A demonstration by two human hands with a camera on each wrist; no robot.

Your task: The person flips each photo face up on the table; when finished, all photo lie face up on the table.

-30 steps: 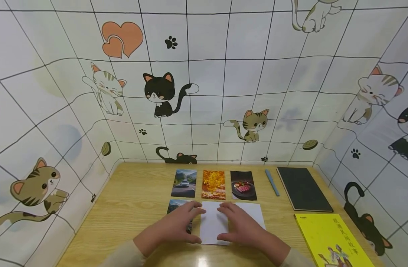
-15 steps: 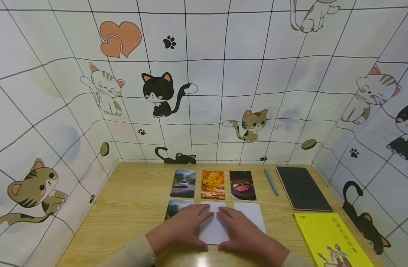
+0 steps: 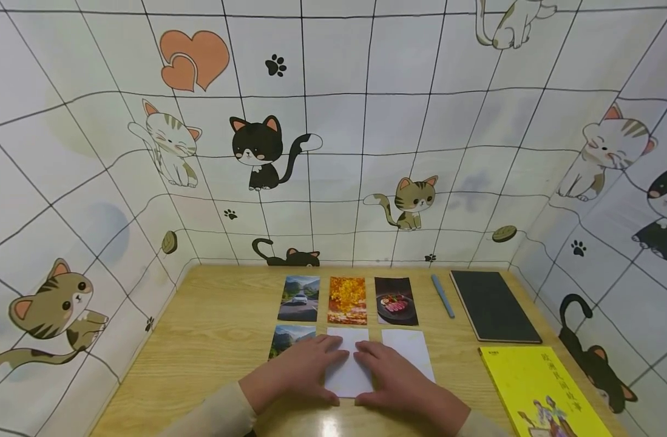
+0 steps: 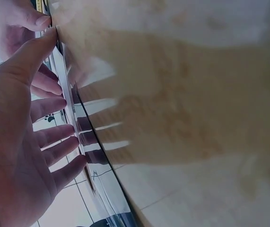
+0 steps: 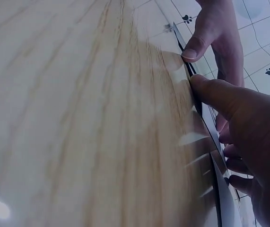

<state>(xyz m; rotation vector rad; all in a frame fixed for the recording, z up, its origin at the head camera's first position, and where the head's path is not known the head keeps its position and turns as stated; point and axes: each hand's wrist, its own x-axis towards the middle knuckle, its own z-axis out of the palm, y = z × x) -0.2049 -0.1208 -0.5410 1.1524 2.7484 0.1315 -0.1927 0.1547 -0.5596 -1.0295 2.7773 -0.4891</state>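
Note:
A blank white card (image 3: 346, 379) lies on the wooden table between my two hands. My left hand (image 3: 300, 371) rests at its left edge with fingertips on the card, partly covering a mountain photo card (image 3: 291, 337). From the other side, my right hand (image 3: 396, 381) touches the card's right part and covers some of a second white card (image 3: 412, 350). Both hands have extended fingers, and the left wrist view shows the left hand's fingers (image 4: 54, 137) spread at the table surface. In the right wrist view, the two thumbs point toward each other near the cards' edge.
Behind lie a car photo card (image 3: 298, 298), an autumn foliage card (image 3: 347, 301) and a steak photo card (image 3: 396, 301). To the right are a blue pen (image 3: 443, 296), a black notebook (image 3: 495, 306) and a yellow book (image 3: 541, 388). Cat-patterned walls enclose the table.
My left hand has moved right onto the white card, uncovering more of the mountain card's top. Both hands have come down flatter, then stayed nearly still.

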